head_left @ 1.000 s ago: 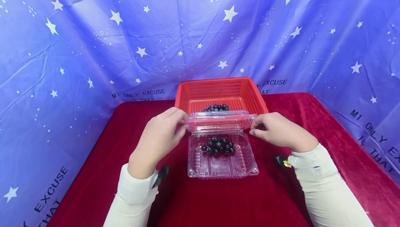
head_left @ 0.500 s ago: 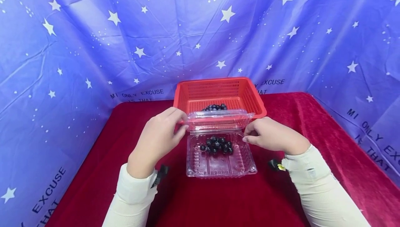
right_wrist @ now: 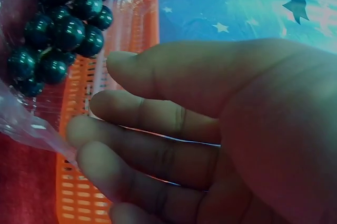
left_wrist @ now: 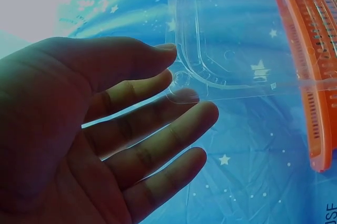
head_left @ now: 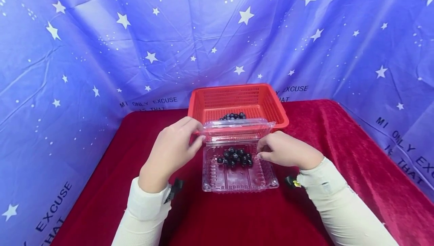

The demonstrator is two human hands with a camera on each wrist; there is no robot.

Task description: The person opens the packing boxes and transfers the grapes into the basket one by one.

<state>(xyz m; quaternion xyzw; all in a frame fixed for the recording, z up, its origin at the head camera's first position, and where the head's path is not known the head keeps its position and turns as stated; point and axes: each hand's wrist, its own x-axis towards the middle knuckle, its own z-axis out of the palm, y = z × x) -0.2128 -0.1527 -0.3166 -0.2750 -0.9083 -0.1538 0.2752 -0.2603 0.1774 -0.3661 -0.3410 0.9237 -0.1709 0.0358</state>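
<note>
A clear plastic clamshell box [head_left: 237,184] stands on the red cloth with its lid [head_left: 234,129] raised at the back. My left hand [head_left: 176,144] pinches the lid's left corner between thumb and index finger; the other fingers spread loosely in the left wrist view. Dark round grapes [head_left: 235,157] lie clustered in the box's base. Over the base's right side hangs my right hand [head_left: 288,150], fingers gently bent and holding nothing. Its thumb and fingertips point at the grapes [right_wrist: 68,31], a little apart from them in the right wrist view.
Right behind the lid stands a red perforated basket [head_left: 281,110] with more dark grapes [head_left: 234,116] inside. Red velvet cloth [head_left: 152,125] covers the table. A blue starry curtain [head_left: 190,42] closes off the back and sides.
My right hand has let go of the lid's right side and moved left and down to over the box's base. My left hand keeps its pinch on the lid.
</note>
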